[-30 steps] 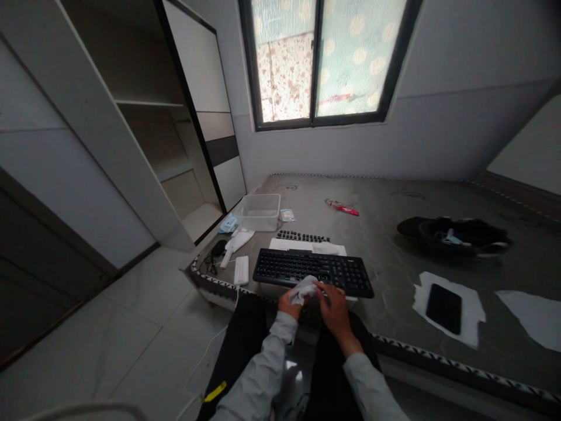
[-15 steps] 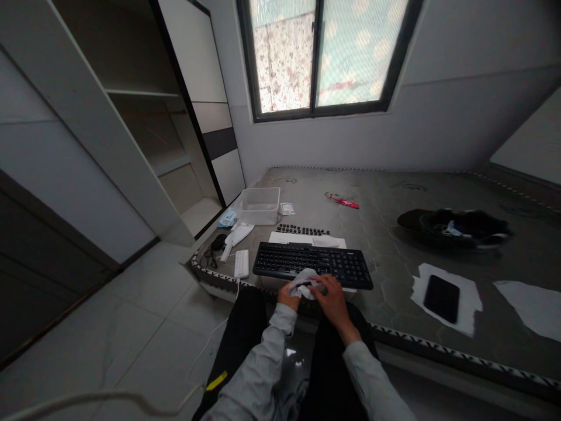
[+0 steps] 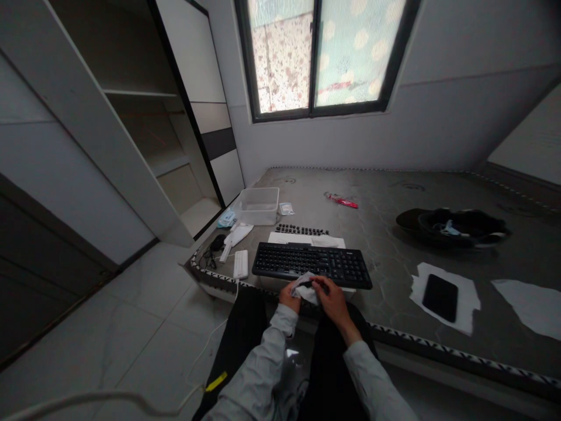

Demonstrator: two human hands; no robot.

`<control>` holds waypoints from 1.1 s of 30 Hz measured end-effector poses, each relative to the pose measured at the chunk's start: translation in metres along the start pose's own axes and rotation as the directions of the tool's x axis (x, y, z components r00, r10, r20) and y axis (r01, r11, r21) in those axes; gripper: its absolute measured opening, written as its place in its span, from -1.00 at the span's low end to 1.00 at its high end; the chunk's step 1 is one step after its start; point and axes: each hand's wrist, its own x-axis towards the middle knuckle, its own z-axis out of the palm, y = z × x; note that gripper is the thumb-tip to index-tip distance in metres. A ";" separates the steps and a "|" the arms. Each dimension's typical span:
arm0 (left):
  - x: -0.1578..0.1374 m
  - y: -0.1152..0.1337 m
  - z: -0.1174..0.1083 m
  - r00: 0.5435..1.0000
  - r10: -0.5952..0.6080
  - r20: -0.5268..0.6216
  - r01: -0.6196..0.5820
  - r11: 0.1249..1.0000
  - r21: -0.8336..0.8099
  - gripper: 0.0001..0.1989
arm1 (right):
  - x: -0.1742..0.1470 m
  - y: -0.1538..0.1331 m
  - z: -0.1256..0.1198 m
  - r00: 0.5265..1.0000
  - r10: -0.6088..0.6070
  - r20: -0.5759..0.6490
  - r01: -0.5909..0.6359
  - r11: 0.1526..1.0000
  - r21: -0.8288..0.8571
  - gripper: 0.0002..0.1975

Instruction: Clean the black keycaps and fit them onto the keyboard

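Two hands meet in my feed by the near edge of the black keyboard [image 3: 311, 263]. The left hand [image 3: 289, 298] has its fingers closed on a crumpled white tissue [image 3: 309, 294]; the right hand [image 3: 332, 300] has its fingertips against it, and I cannot tell whether they grip the tissue or the small dark patch showing in its folds. The tissue sits between the hands, over the keyboard's near edge. If that patch is a loose piece, I judge it could slip from such soft folds and drop to the floor [image 3: 144, 318], since both hands are right at the edge of the bed [image 3: 377, 202]. Thin tissue might also tear if the hands pull against each other. A low wrist could knock the keyboard, which sits raised on something white [image 3: 280, 237], and a hard shove might scatter the small black pieces [image 3: 303, 230] lying in rows just behind.
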 end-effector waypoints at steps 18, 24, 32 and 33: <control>-0.003 0.016 0.004 0.994 -0.098 -0.052 0.093 0.992 -0.090 -0.64 | 0.003 0.005 0.000 0.997 0.021 0.074 -0.031 0.991 0.133 -0.67; -0.004 0.018 0.005 0.996 -0.084 -0.020 0.081 0.992 -0.100 -0.70 | 0.002 0.005 -0.003 0.992 0.102 0.080 -0.115 0.975 0.188 -0.65; 0.002 0.005 -0.002 0.983 -0.096 -0.157 0.087 0.994 -0.063 -0.54 | 0.004 0.012 -0.004 0.978 0.161 -0.134 -0.127 0.964 0.232 -0.57; 0.003 0.003 -0.002 0.979 -0.103 -0.174 0.094 0.994 -0.058 -0.52 | 0.005 0.014 -0.004 0.974 0.163 -0.159 -0.124 0.965 0.230 -0.55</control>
